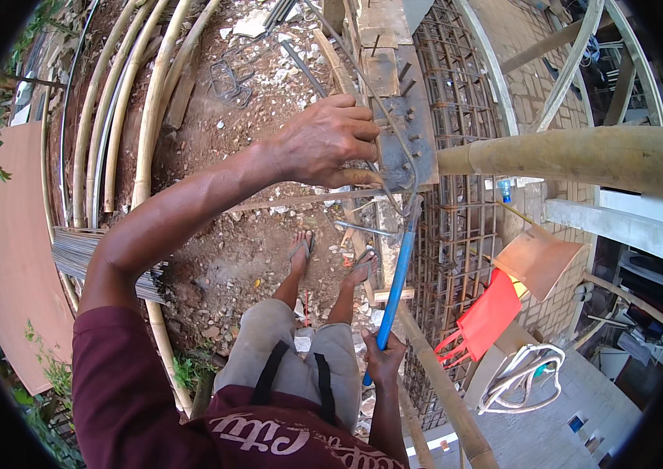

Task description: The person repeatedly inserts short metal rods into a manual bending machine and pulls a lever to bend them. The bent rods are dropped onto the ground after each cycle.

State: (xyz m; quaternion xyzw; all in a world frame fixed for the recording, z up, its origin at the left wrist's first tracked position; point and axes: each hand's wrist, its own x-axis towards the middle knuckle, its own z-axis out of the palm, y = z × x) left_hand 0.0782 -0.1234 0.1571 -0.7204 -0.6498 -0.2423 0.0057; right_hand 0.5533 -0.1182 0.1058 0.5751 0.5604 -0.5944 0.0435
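Blue bar [398, 275] held low, bent metal rod [380, 100] handled up top
Bar's wrapped in the right hand [384, 357] near its lower end; rod's met by the left hand's [331, 144] curled fingers, tightness can't be told, over the pegged worktop [426, 160]. Rod's probably stiff, springy; bar's likely heavier, best gripped low for leverage.
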